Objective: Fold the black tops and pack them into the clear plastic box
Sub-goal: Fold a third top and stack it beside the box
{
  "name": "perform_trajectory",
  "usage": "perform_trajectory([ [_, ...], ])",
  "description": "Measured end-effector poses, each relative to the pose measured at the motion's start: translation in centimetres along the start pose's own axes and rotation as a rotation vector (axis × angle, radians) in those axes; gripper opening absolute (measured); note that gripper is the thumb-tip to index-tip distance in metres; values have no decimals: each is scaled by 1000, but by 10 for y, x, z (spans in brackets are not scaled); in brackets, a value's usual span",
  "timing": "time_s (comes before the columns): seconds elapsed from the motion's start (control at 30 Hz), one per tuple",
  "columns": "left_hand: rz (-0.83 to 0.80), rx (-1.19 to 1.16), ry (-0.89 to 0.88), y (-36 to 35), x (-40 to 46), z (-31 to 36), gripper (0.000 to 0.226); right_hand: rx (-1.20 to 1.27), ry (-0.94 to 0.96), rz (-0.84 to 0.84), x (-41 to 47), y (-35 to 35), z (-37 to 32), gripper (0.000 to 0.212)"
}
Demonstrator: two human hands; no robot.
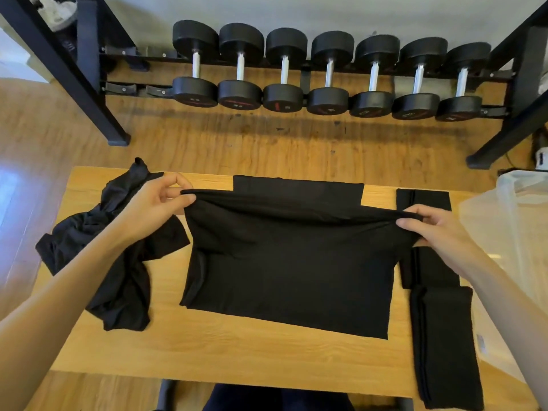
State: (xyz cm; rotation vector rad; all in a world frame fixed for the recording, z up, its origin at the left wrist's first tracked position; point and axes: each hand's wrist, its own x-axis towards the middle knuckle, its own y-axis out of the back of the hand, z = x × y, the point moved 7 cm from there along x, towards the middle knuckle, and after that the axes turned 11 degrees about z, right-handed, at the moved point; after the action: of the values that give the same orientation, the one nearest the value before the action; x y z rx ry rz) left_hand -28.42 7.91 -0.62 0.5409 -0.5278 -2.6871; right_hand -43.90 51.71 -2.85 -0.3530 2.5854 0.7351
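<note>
**Fold in hand: bring the far edge down square**

Forearms come in from both sides, w/ the top spread flat on the table between them. Your left hand pinches the far-left corner of the fabric btwn thumb and fingers; your right hand pinches the far-right corner the same way. That far edge is lifted, the near part lies on the wood.

To do it well: keep the edge taut and level, both corners at equal height, then lay it toward you so side edges stack. Smooth from the crease outward before letting go.

Two folded tops lie just right of it, one nearer you, one further. An unfolded heap sits left, under your left forearm. More black fabric lies flat behind the lifted edge; probably part of the same top, can't tell. The clear box is at the far right, contents not readable.
</note>
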Motion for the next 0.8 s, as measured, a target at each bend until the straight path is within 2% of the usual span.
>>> perform_trajectory([
  [0.27,191,-28,84,-24,47,-41,5,23,-78,139,42,-19,23,7],
  [0.47,377,108,82,-34,58,-58,7,-144,21,307,54,-28,35,22],
  [0.5,389,135,81,-35,59,-59,3,-169,52,337,54,-30,34,22],
  [0.63,399,250,35,-39,62,-62,11,-296,125,446,54,-36,28,26],
  [0.8,387,198,120,-34,57,-68,31,-244,22,488,48,-40,24,43],
])
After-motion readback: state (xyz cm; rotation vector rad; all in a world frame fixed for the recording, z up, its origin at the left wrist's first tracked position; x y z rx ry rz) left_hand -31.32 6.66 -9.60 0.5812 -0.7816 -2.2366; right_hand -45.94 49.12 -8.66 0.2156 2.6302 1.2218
